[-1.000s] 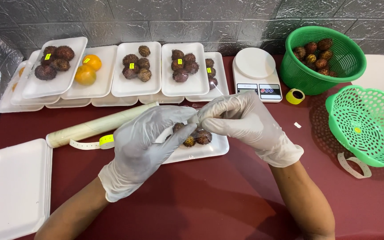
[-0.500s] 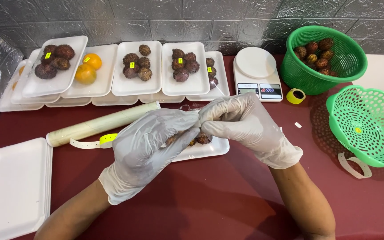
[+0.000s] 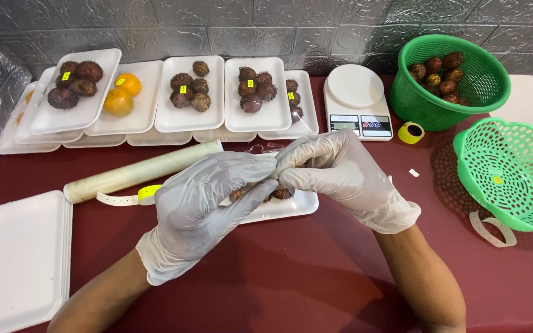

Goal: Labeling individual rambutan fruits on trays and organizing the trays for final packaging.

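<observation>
Over a white foam tray [image 3: 291,206] of dark spiky fruit [image 3: 282,193] on the maroon table [image 3: 279,277]: gloved left hand [image 3: 208,206] and right hand [image 3: 334,172], fingertips pinched together, apparently on thin clear film. Just behind, roll of wrap [image 3: 143,171]; farther back, filled trays [image 3: 189,92], kitchen scale [image 3: 356,102], green baskets [image 3: 448,80].

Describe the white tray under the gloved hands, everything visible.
The white tray looks like thin foam, shallow and rectangular with rounded corners. It lies flat on the dark red table, mostly hidden by the left hand and right hand, whose gloved fingertips meet above it. A few dark hairy fruits rest in it.
</observation>
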